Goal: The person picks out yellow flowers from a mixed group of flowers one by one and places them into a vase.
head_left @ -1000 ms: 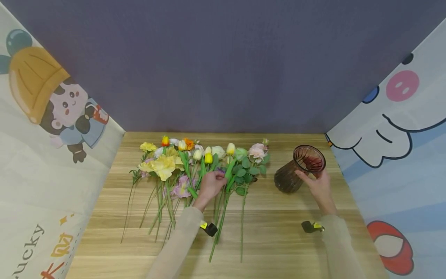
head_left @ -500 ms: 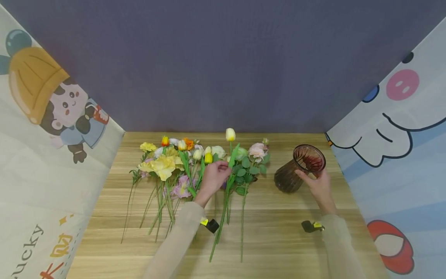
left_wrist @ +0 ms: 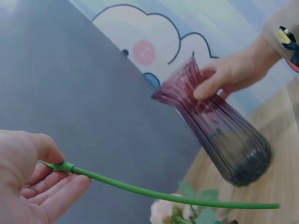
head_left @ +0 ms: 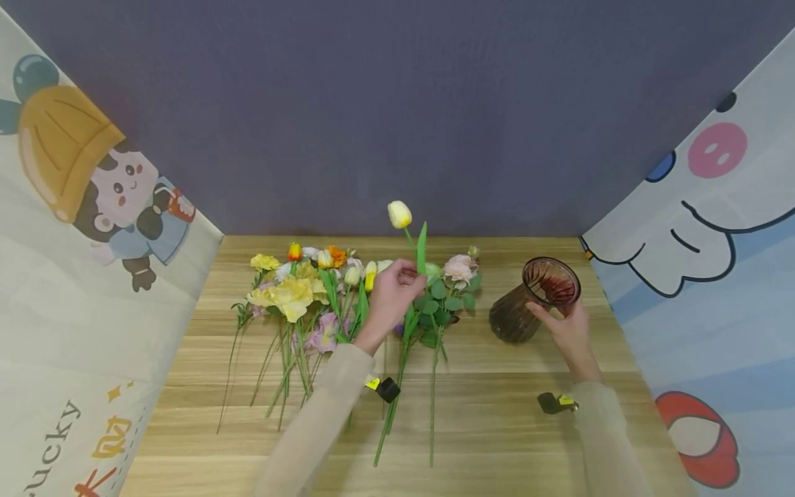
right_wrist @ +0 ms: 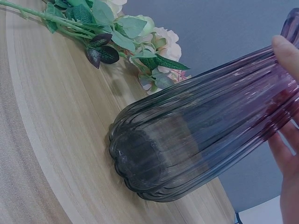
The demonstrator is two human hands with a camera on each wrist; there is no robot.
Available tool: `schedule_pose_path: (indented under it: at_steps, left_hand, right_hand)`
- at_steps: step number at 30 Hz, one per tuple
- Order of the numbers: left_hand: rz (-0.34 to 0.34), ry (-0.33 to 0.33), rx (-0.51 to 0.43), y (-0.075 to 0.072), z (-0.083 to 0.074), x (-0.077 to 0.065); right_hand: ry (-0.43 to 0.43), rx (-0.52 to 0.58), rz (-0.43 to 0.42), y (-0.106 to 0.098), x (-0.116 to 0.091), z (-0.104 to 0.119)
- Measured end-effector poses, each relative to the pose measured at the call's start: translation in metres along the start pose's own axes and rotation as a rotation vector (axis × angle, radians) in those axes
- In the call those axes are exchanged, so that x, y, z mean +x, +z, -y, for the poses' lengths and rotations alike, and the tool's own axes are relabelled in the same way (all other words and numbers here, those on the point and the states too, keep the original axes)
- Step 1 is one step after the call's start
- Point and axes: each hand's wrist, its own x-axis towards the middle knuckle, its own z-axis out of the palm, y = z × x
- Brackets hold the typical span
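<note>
My left hand [head_left: 393, 295] pinches a pale yellow-white tulip [head_left: 399, 215] by its green stem, just below the leaf. The bloom points up and away, above the other flowers. In the left wrist view the stem [left_wrist: 154, 193] runs out from between thumb and fingers, its lower end free. My right hand [head_left: 570, 338] grips the neck of a ribbed glass vase [head_left: 517, 314], reddish-purple at the top and smoky grey below. The vase leans, its mouth toward the upper right. In the right wrist view the vase [right_wrist: 187, 140] shows nothing inside.
Several artificial flowers lie across the wooden table [head_left: 491, 428]: yellow blooms [head_left: 290, 298], lilac blooms [head_left: 324, 333] and a pink rose [head_left: 459, 269] with green leaves, stems toward me. A dark grey panel [head_left: 397, 117] stands behind; printed cloths hang on both sides.
My left hand has lifted the tulip from among the flowers, moving up and slightly right, away from the table. The right hand and the vase stay where they were.
</note>
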Motion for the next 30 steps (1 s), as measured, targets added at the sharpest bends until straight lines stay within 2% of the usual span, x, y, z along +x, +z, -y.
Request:
schedule_pose_path:
  at_steps: [6, 15, 21, 25, 30]
  left_hand:
    - [-0.026, 0.104, -0.024, 0.005, -0.021, 0.01]
    - [-0.057, 0.182, -0.119, 0.012, -0.049, 0.02]
    - [-0.097, 0.216, -0.227, 0.019, -0.061, 0.026]
    - [-0.13, 0.264, -0.301, 0.028, -0.066, 0.029]
    - [-0.152, 0.31, -0.349, 0.039, -0.073, 0.033]
  right_hand:
    - [-0.008, 0.023, -0.006, 0.001, 0.0, 0.001]
    - [0.002, 0.01, -0.011, 0.001, 0.0, 0.0]
    - [-0.004, 0.006, -0.008, 0.002, 0.001, -0.002]
    - [-0.018, 0.022, -0.011, 0.002, 0.002, -0.002]
    - [-0.015, 0.026, -0.025, 0.002, 0.003, -0.005]
